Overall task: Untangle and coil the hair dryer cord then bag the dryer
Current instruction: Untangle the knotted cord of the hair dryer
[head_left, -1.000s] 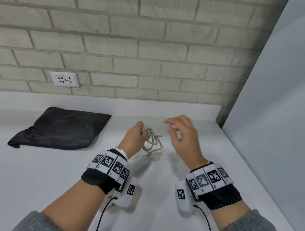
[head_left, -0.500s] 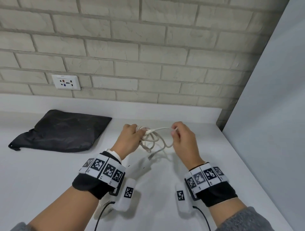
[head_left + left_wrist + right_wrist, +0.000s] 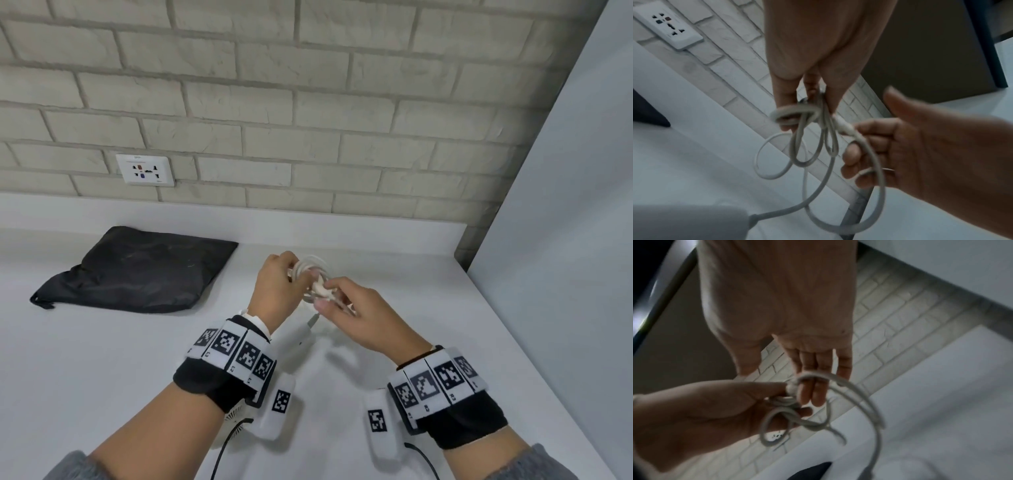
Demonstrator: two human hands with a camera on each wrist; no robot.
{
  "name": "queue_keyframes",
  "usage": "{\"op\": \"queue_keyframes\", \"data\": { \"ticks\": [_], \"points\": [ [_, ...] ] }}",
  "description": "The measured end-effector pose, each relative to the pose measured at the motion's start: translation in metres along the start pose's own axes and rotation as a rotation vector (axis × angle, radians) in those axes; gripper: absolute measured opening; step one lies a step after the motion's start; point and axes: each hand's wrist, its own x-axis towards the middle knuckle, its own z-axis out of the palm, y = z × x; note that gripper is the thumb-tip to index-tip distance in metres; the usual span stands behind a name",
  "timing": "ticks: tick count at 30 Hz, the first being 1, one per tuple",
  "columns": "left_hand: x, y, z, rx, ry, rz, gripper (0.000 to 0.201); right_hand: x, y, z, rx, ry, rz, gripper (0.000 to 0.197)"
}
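My left hand (image 3: 282, 279) grips a bundle of white cord (image 3: 310, 270) loops above the counter. Close against it on the right, my right hand (image 3: 337, 301) curls its fingers round a thicker section of the cord (image 3: 844, 127). In the left wrist view several loose loops (image 3: 797, 149) hang below my left hand (image 3: 813, 97), and one strand runs down to the dryer body (image 3: 688, 222). The white hair dryer (image 3: 303, 334) lies on the counter beneath my hands, its grille (image 3: 236, 418) partly hidden by my left wrist. The black bag (image 3: 137, 270) lies flat at the left.
A white counter (image 3: 85, 359) runs to a brick wall with a power socket (image 3: 145, 170). A pale panel (image 3: 565, 240) closes off the right side. Marker bands and camera cables sit on both wrists.
My right hand, open and apart a second ago, took the cord, drew it out to the right, then came back against the coil in my left hand.
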Motion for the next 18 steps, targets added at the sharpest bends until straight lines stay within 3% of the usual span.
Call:
{"op": "queue_keyframes", "data": {
  "ticks": [3, 6, 9, 13, 18],
  "points": [
    [-0.005, 0.005, 0.003, -0.015, -0.041, 0.019, 0.018, 0.011, -0.005, 0.011, 0.013, 0.11, 0.05, 0.021],
    [-0.005, -0.002, 0.002, -0.119, -0.023, -0.054, 0.024, 0.013, -0.002, 0.016, -0.057, 0.175, -0.01, 0.019],
    [-0.005, -0.009, 0.002, -0.277, 0.0, -0.195, 0.027, 0.011, -0.006, 0.018, -0.162, 0.115, -0.039, 0.021],
    [-0.001, -0.016, 0.007, -0.304, 0.055, -0.298, 0.029, 0.004, -0.01, 0.025, -0.509, 0.002, -0.027, 0.027],
    [0.003, -0.02, 0.003, -0.463, -0.087, -0.401, 0.027, 0.0, -0.004, 0.016, -0.612, -0.056, 0.017, 0.026]
  ]
}}
